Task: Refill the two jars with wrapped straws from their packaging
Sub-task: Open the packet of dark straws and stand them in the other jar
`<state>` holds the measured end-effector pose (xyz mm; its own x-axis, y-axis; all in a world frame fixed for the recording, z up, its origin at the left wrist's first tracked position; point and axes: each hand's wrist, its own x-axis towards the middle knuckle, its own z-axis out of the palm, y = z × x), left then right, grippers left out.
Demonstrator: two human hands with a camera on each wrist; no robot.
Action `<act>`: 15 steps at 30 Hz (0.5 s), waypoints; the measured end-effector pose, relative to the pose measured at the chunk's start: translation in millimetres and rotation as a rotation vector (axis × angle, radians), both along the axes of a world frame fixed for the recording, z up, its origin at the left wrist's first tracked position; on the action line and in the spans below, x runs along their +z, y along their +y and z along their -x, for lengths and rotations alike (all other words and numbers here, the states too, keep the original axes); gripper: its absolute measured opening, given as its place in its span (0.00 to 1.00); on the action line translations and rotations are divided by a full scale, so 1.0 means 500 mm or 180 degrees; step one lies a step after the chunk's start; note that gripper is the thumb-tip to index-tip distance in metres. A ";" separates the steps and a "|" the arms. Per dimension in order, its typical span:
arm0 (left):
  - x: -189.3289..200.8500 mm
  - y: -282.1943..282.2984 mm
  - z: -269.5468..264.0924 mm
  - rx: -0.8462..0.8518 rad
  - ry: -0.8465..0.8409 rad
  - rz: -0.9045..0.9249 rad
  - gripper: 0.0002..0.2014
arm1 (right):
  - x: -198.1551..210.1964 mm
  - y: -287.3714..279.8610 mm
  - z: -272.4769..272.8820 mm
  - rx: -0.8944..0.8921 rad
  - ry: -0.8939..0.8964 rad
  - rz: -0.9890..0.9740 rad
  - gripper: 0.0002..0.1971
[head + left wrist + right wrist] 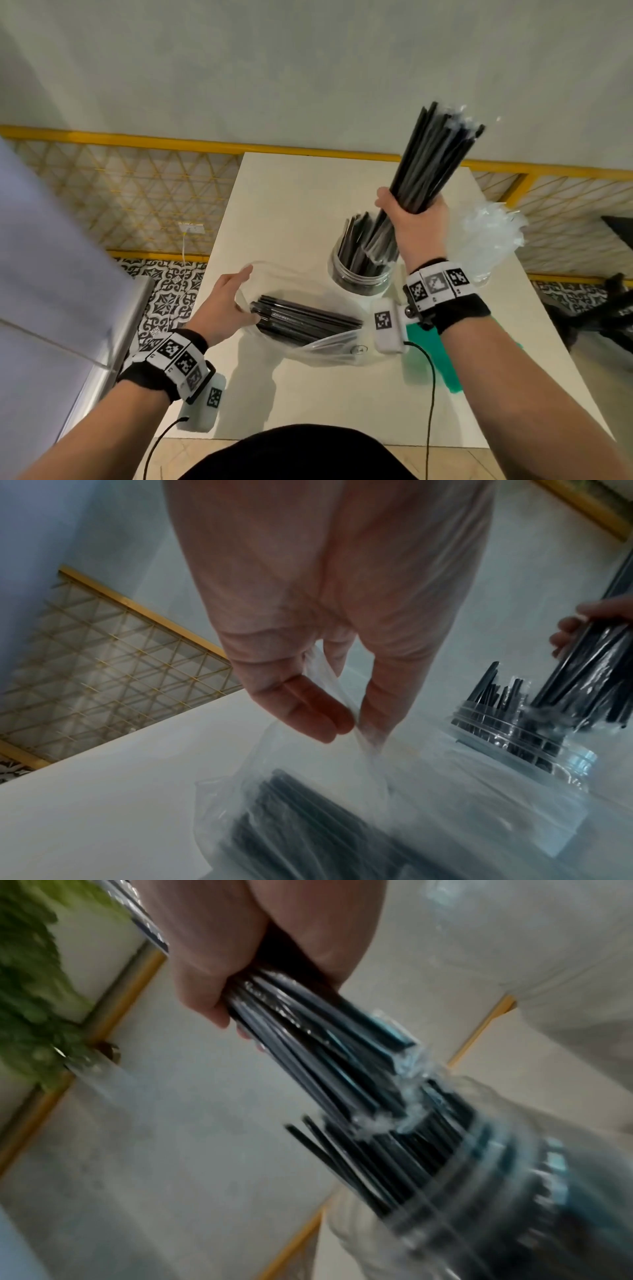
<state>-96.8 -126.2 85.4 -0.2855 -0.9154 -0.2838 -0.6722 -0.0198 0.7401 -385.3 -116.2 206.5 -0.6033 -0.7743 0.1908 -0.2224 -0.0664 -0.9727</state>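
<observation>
1. Over the jar (362, 274), your right hand (416, 228) grips a bundle of black wrapped straws (433, 161); lower its bottom ends straight inside, between those already standing.
2. Your left hand (222, 308) pinches the clear bag (308, 804); hold its mouth open, remaining straws (305, 320) lying inside on the table (291, 192).

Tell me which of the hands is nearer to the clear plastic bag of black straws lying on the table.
Left. The left hand pinches the clear plastic bag's open edge; the right hand is raised apart, gripping a bundle of black wrapped straws over the clear jar.
</observation>
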 end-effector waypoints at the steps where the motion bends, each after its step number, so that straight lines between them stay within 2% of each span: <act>1: 0.000 0.000 -0.001 -0.0004 0.0002 -0.0005 0.45 | -0.017 -0.003 0.000 -0.0072 0.0031 -0.0043 0.20; 4: -0.001 -0.001 -0.005 0.0006 0.0016 -0.0012 0.45 | -0.075 -0.008 -0.006 -0.0046 0.0115 -0.0020 0.18; 6: -0.001 0.000 -0.007 -0.0002 -0.0020 -0.0013 0.45 | -0.105 -0.010 -0.007 0.0021 0.0449 -0.0100 0.14; 11: -0.002 0.002 -0.008 -0.0011 -0.0021 -0.0042 0.45 | -0.148 -0.003 -0.008 -0.0109 0.1476 -0.0929 0.24; 15: 0.000 -0.002 -0.007 -0.0023 -0.0019 -0.0023 0.45 | -0.178 0.011 -0.005 -0.0088 0.1683 -0.1343 0.28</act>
